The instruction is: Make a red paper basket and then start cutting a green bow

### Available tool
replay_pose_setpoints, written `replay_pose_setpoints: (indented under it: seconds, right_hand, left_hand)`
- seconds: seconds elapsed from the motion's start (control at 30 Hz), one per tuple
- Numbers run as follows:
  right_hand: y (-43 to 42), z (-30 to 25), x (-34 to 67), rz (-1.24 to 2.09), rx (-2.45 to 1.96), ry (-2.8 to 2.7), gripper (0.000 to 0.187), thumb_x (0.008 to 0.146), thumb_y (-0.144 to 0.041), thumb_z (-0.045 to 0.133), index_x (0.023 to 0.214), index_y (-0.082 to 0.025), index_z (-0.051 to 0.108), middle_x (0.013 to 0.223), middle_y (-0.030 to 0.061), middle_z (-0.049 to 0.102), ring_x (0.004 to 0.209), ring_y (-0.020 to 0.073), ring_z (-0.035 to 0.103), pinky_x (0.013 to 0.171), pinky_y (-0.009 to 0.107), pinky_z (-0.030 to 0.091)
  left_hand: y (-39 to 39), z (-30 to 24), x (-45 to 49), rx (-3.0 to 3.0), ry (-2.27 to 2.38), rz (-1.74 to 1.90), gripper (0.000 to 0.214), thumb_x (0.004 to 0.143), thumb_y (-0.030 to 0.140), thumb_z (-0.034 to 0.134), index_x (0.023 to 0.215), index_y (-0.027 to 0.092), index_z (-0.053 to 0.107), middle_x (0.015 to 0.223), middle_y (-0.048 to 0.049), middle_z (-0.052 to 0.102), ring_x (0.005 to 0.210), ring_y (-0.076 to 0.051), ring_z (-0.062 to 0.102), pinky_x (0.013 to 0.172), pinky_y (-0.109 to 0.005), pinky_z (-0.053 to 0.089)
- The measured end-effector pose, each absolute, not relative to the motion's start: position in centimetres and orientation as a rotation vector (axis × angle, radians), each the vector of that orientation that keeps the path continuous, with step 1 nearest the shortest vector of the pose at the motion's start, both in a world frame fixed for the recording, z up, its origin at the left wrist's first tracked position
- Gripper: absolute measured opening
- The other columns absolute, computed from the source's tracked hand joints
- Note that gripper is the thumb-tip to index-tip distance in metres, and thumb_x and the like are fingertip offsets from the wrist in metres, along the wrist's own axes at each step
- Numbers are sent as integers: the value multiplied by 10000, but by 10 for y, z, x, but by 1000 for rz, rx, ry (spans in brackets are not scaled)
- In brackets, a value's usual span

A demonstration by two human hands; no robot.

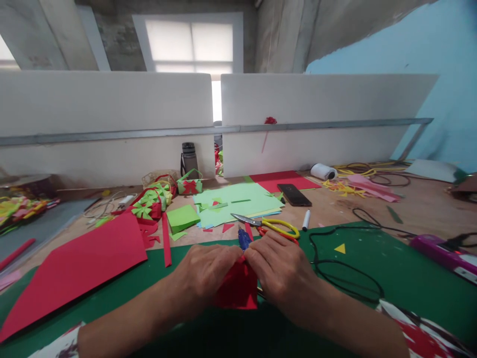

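Observation:
My left hand (203, 276) and my right hand (281, 271) meet over a small piece of red paper (238, 291) on the green cutting mat (122, 293). Both hands have fingers curled and pinched on the paper's top edge. The paper's lower part shows between my wrists. Just beyond my fingertips lie a blue object (244, 238) and yellow-handled scissors (266, 224).
A large red sheet (78, 266) lies to the left, light green sheets (238, 201) and a black phone (294, 195) ahead. Paper baskets (156, 196) stand at left centre. A black cable (346, 268) loops on the right near a purple tool (443, 253). White partitions (112, 119) close the far side.

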State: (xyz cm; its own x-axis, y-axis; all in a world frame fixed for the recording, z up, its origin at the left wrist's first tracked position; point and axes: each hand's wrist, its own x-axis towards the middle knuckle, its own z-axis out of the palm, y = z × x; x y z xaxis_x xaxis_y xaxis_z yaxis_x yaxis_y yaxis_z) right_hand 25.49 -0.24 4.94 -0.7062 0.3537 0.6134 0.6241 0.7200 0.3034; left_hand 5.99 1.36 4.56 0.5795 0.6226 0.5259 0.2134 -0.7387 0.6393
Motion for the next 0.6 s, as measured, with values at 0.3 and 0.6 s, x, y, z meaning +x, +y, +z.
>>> replay_pose_setpoints:
  seconds: [0.3, 0.6]
  right_hand:
    - [12, 50, 246, -753, -754, -2466, 199, 812, -22, 413, 729, -131, 557, 662, 68, 559, 625, 186, 475, 622, 328, 371]
    - [31, 53, 237, -561, -693, -2458, 194, 754, -25, 382, 749, -134, 543, 664, 74, 572, 611, 175, 471, 578, 303, 357]
  left_hand:
    - [27, 42, 55, 2741, 676, 1010, 97, 889, 159, 423, 846, 158, 511, 654, 17, 531, 562, -93, 468, 504, -192, 379]
    - [42, 43, 43, 2916, 941, 978, 99, 872, 132, 434, 880, 177, 522, 621, 36, 541, 525, -88, 466, 483, -204, 326]
